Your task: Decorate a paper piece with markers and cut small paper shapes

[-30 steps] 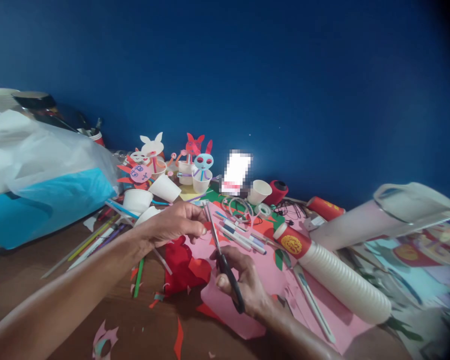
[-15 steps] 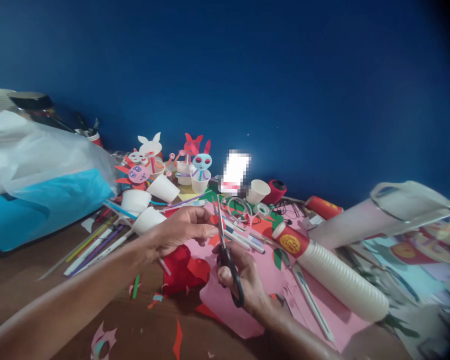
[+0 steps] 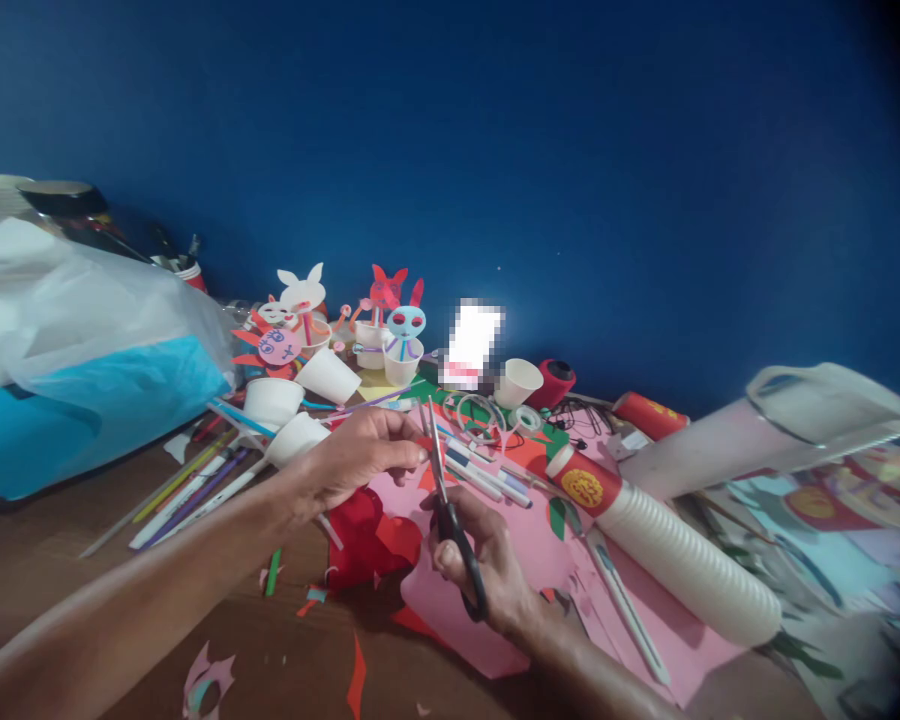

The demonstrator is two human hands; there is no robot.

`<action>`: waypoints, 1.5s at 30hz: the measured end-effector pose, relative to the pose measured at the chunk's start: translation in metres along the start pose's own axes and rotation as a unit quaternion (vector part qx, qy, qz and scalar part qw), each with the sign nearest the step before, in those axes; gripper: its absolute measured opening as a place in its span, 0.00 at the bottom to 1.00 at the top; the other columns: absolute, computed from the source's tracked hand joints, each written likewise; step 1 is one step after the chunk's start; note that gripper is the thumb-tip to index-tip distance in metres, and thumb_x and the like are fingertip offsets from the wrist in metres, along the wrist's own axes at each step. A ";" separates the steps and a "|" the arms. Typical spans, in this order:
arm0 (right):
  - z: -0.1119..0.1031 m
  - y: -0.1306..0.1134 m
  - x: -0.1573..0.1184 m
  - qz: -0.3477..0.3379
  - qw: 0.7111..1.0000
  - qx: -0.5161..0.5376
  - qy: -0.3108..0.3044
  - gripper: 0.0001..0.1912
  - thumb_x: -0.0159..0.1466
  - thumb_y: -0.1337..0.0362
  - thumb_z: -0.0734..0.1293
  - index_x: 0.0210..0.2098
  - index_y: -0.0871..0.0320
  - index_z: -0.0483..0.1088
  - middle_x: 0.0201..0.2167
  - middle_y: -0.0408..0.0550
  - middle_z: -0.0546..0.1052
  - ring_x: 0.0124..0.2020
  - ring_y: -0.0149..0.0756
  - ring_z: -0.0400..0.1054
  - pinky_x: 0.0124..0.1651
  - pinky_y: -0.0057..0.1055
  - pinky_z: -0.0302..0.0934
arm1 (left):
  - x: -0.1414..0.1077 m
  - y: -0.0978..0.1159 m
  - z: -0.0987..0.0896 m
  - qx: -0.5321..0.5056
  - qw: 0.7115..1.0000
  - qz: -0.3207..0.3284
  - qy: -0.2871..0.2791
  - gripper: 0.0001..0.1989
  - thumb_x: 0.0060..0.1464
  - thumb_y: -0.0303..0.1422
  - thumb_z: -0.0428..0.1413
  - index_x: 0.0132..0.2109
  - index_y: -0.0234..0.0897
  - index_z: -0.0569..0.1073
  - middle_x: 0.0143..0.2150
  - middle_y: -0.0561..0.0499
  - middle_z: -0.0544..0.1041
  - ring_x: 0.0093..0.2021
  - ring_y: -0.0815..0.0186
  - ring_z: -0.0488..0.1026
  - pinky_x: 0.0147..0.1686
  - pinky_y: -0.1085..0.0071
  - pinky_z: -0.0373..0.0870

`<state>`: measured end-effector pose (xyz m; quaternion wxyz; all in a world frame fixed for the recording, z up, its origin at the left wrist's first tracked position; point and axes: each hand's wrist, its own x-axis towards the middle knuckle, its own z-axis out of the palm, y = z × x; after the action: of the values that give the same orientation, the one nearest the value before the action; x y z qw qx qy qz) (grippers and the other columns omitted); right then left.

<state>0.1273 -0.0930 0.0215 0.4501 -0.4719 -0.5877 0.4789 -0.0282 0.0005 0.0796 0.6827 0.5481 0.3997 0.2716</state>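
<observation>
My left hand (image 3: pixel 367 455) pinches a small red paper piece (image 3: pixel 424 443) between thumb and fingers, much of it hidden. My right hand (image 3: pixel 480 550) is closed round the black handles of the scissors (image 3: pixel 454 535). The scissor blades point up and away, slightly parted, right beside the red piece and my left fingertips. Below the hands lie red paper (image 3: pixel 356 540) and pink paper (image 3: pixel 450 615). Several white markers (image 3: pixel 480 470) lie just behind the blades.
Paper rabbit figures in cups (image 3: pixel 403 355) stand at the back. A long stack of cups (image 3: pixel 667 540) lies at right, by a white knife or pen (image 3: pixel 630 605). A blue and white bag (image 3: pixel 82 370) fills the left. Paper scraps (image 3: pixel 356 675) dot the front.
The scissor blades have tilted and shifted slightly left, beside my left fingertips. My left hand has barely moved and keeps its pinch.
</observation>
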 end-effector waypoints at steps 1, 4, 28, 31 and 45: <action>0.000 -0.001 0.000 0.001 1.000 -0.003 -0.001 0.25 0.51 0.47 0.65 0.39 0.60 0.66 0.23 0.44 0.66 0.24 0.31 0.59 0.26 0.27 0.57 | 0.000 0.001 0.000 0.002 1.000 -0.005 -0.003 0.02 0.40 0.26 0.56 0.25 0.31 0.70 0.18 0.56 0.67 0.19 0.75 0.63 0.22 0.77 0.60; 0.000 -0.002 0.000 0.007 1.000 -0.015 0.001 0.25 0.50 0.46 0.65 0.37 0.60 0.67 0.23 0.45 0.66 0.25 0.32 0.59 0.27 0.28 0.56 | -0.001 0.004 -0.001 0.006 1.000 -0.015 -0.008 0.02 0.39 0.26 0.56 0.24 0.32 0.69 0.18 0.57 0.67 0.19 0.76 0.63 0.21 0.77 0.60; -0.003 0.001 0.000 0.028 0.998 -0.047 -0.005 0.24 0.49 0.47 0.66 0.36 0.59 0.68 0.26 0.46 0.67 0.27 0.34 0.61 0.30 0.31 0.58 | 0.002 0.007 -0.018 0.041 0.996 -0.032 -0.078 0.03 0.40 0.26 0.55 0.27 0.32 0.72 0.20 0.56 0.68 0.20 0.75 0.64 0.21 0.77 0.60; -0.004 0.000 0.002 0.025 0.999 -0.034 0.002 0.24 0.49 0.47 0.66 0.36 0.59 0.68 0.24 0.45 0.67 0.25 0.32 0.61 0.28 0.29 0.57 | 0.000 0.007 -0.015 0.038 0.996 -0.028 -0.082 0.04 0.40 0.29 0.57 0.27 0.32 0.72 0.20 0.55 0.69 0.20 0.75 0.63 0.21 0.77 0.60; -0.004 -0.001 0.002 0.009 0.999 -0.032 -0.012 0.22 0.51 0.49 0.65 0.38 0.59 0.67 0.24 0.44 0.66 0.23 0.31 0.59 0.26 0.27 0.57 | 0.001 0.001 -0.003 -0.015 0.999 -0.025 -0.016 0.02 0.39 0.26 0.56 0.26 0.31 0.70 0.18 0.56 0.68 0.19 0.75 0.63 0.21 0.77 0.60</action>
<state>0.1307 -0.0908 0.0232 0.4235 -0.4855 -0.6037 0.4696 -0.0306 0.0031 0.0806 0.7037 0.5319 0.3981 0.2517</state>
